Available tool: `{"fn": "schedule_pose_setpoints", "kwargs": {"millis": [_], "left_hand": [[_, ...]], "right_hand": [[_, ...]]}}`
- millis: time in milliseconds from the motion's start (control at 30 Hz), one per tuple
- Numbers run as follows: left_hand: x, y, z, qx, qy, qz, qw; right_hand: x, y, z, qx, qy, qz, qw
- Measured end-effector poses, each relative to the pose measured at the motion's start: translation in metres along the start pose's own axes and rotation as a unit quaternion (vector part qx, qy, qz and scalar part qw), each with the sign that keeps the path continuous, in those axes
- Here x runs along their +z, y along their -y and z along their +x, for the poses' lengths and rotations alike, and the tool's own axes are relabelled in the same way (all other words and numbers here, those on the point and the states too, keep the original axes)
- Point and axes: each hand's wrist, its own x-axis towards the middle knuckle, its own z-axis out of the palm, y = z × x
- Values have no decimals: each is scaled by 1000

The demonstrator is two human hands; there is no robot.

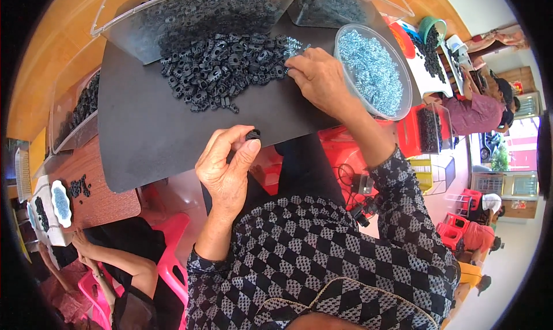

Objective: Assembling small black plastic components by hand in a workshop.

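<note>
My left hand (223, 166) pinches a small black plastic part (253, 134) between thumb and forefinger, just off the near edge of the dark table (150, 151). My right hand (318, 79) reaches over the tabletop with its fingers curled together. Its fingertips touch the right end of a heap of black plastic parts (216, 70). Right beside them lies a small clump of silvery-blue springs (295, 46). Whatever those fingers hold, if anything, is hidden. To the right of that hand stands a round clear tub (405, 79) full of similar springs.
Clear bins (135, 42) with more black parts line the table's far side. A brown side table (109, 206) stands at left, near a co-worker's arms (118, 258) and a pink chair (175, 235). Red stools (340, 151) are on my right. Other people sit farther right.
</note>
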Motion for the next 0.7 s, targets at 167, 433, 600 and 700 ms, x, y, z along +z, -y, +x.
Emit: {"fn": "schedule_pose_setpoints", "kwargs": {"millis": [167,433,600,700], "left_hand": [[1,2,-1,-2,1,-9,1000],[-4,3,2,-8,21,-23,999],[-2,4,3,-12,23,-44,999],[-3,0,3,-20,31,-54,998]], "right_hand": [[-1,-1,-2,5,25,-6,1000],[-36,46,-7,98,46,199,974],[-60,77,-5,175,205,403,875],[-62,81,-1,221,256,445,829]]}}
